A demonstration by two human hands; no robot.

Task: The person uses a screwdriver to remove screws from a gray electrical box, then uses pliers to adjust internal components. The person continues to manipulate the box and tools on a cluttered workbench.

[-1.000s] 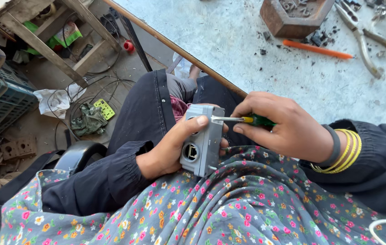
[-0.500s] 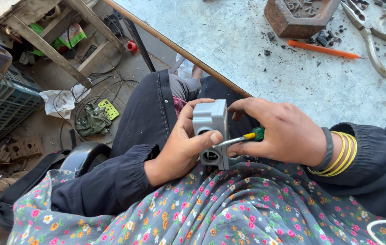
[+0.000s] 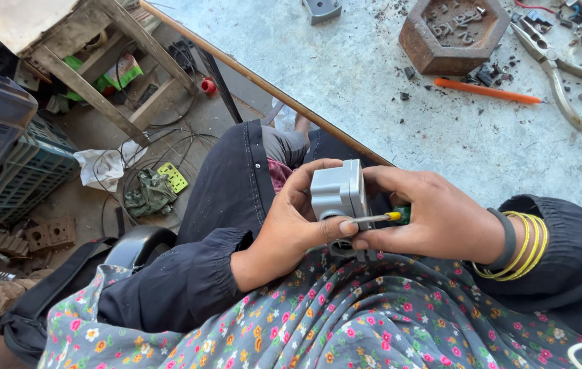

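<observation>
Grey plastic housing (image 3: 337, 191), rigid, likely light, smooth-faced: left hand (image 3: 291, 229) wraps its sides, right hand (image 3: 434, 222) pinches small screwdriver (image 3: 376, 218) against its front; grip by the edges.

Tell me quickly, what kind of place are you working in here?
Probably a small repair or electrical workshop: pliers and a hexagonal tray of small parts lie on the gritty worktable, with crates and loose wires on the floor.

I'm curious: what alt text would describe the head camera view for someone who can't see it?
A seated person's left hand grips a small grey plastic housing over their lap while the right hand holds a screwdriver against it. Behind them, a dusty worktable carries pliers, an orange pencil and a hexagonal tray.
</observation>
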